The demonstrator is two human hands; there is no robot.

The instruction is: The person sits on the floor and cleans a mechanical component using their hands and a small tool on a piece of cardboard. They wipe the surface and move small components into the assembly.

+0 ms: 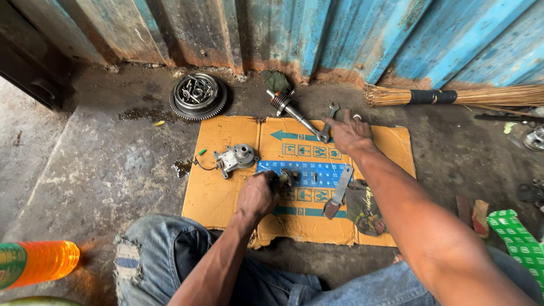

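I sit over a flattened cardboard sheet (226, 192) on a concrete floor. My left hand (258, 194) is closed around a small dark metal part (288, 177) near the sheet's middle. My right hand (350, 134) stretches toward the far edge of the cardboard, fingers spread, its fingertips at a spanner (327, 122). A metal shaft with a spring (290, 109) lies just left of that hand. A grey cast housing with a wire (235, 158) sits to the left of my left hand.
A toothed clutch wheel (198, 96) lies by the blue corrugated wall (340, 34). A flat metal scraper (339, 191) and a dark rag (365, 211) rest on the cardboard. Broom (453, 95) at right, orange bottle (37, 262) at lower left, green packet (518, 238) at right.
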